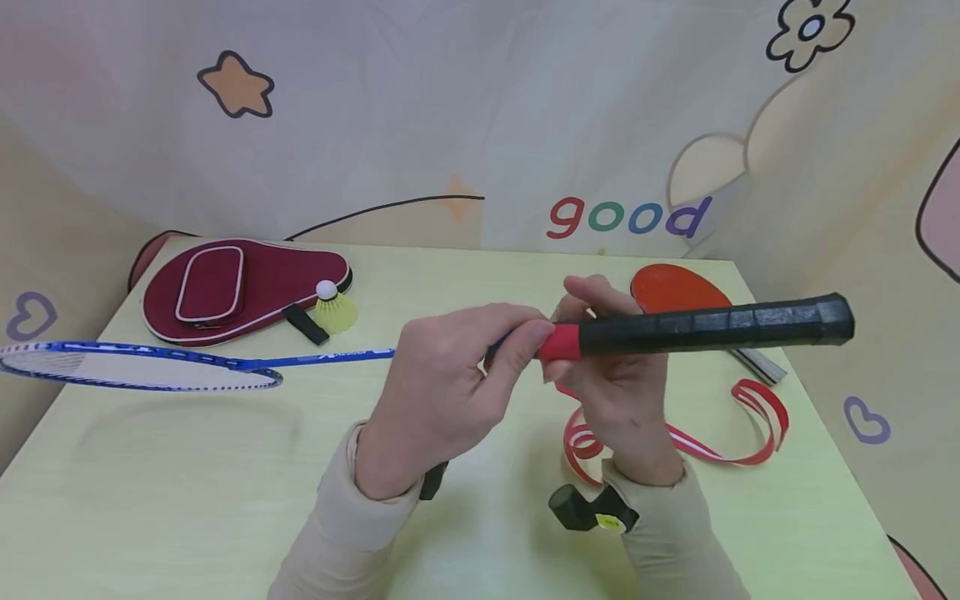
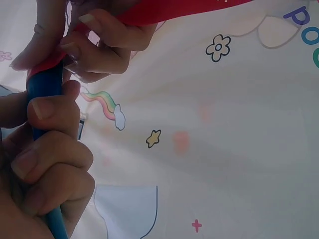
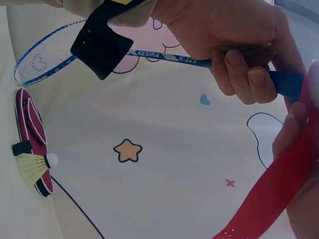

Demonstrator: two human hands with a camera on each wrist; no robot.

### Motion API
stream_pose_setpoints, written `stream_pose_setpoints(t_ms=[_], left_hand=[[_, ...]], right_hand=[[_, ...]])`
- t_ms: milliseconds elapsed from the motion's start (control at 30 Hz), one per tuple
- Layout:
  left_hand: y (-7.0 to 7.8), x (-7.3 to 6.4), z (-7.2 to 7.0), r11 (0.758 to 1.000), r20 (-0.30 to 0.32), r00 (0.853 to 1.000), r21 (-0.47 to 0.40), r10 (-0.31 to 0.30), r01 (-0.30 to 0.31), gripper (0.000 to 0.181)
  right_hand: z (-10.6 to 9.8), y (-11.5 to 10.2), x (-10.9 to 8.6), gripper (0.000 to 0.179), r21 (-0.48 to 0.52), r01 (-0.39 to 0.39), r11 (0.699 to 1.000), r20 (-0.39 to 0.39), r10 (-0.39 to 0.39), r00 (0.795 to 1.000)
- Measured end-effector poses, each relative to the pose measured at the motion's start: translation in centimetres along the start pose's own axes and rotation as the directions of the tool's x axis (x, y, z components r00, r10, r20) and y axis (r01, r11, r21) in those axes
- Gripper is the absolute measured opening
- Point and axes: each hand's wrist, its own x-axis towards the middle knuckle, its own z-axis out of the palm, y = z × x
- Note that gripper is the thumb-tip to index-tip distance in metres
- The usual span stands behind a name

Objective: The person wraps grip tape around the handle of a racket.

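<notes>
At the upper end of the racket's point(image 1: 352, 356) handle point(image 1: 712, 327), your left hand point(image 1: 450, 383) is gripping the racket and your right hand point(image 1: 622, 392) is holding red tape point(image 3: 279, 174); you are apparently wrapping. The next turn is likely calling for steady tension. Below the racket's head, bare table point(image 1: 187, 500) is offering room, its far edge running behind.

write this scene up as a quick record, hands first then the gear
left hand: grips badminton racket near handle's top
right hand: holds red tape at the handle
racket: raised, head to the left
tape: loose length curling past right wrist
left side of table: maroon case, shuttlecock beside it
right side: orange-red paddle, partly hidden
</notes>
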Motion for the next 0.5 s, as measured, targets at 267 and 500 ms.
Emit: stream_pose_setpoints(t_ms=[267,500], left_hand=[[0.1,-0.03,-0.31,0.999,0.057,0.998,0.039,-0.029,0.027,0.018],[-0.19,-0.27,-0.96,0.997,0.101,0.992,-0.005,-0.071,0.072,0.026]], right_hand=[[-0.46,-0.16,0.13,0.036,-0.018,-0.038,0.999,0.08,0.039,0.996],[-0.29,0.19,0.14,0.039,-0.038,-0.042,0.998,0.014,0.043,0.999]])
